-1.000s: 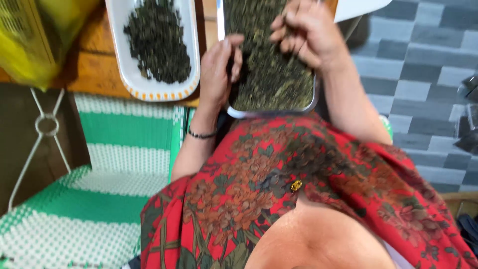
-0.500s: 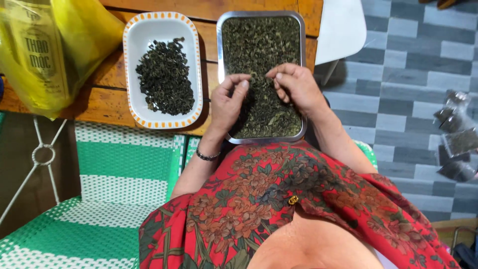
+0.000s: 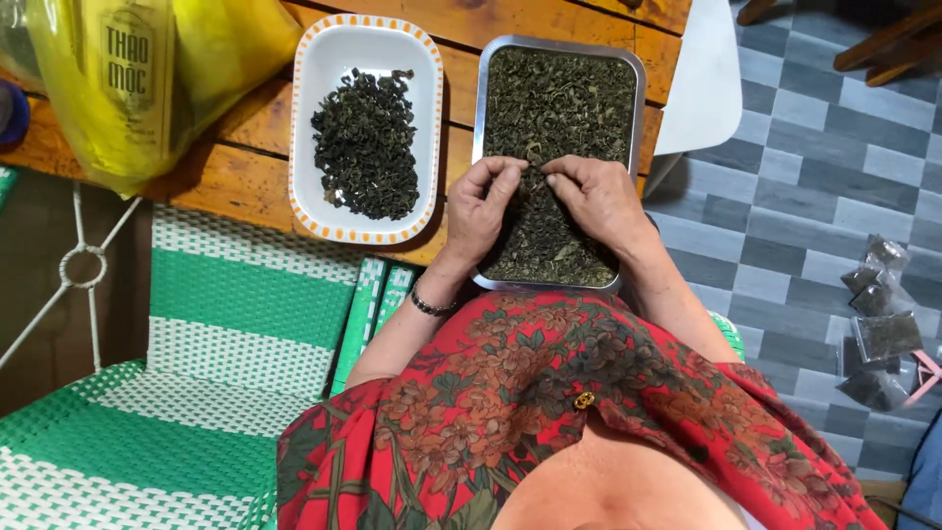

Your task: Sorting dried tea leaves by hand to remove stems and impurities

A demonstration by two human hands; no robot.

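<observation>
A metal tray [image 3: 634, 83] full of dried green-brown leaves stands on the wooden table [image 3: 235, 157] in front of me. My left hand [image 3: 481, 208] and my right hand [image 3: 601, 201] both rest on the leaves in the tray's near half. Their fingertips meet at the middle and pinch at a few leaves. A dark bracelet [image 3: 429, 303] circles my left wrist. To the left of the tray stands a white oblong dish [image 3: 334, 54] with an orange dotted rim, holding a heap of darker dried leaves.
A yellow plastic bag [image 3: 147, 79] sits at the table's left end. A green and white woven chair [image 3: 196, 353] is at my left. Several small clear packets [image 3: 878, 329] lie on the grey tiled floor at the right. A white chair seat [image 3: 702, 79] is beyond the tray.
The view has tilted so more of the table shows. My hands have come down from the tray's far part to its near half and drawn their fingertips together.
</observation>
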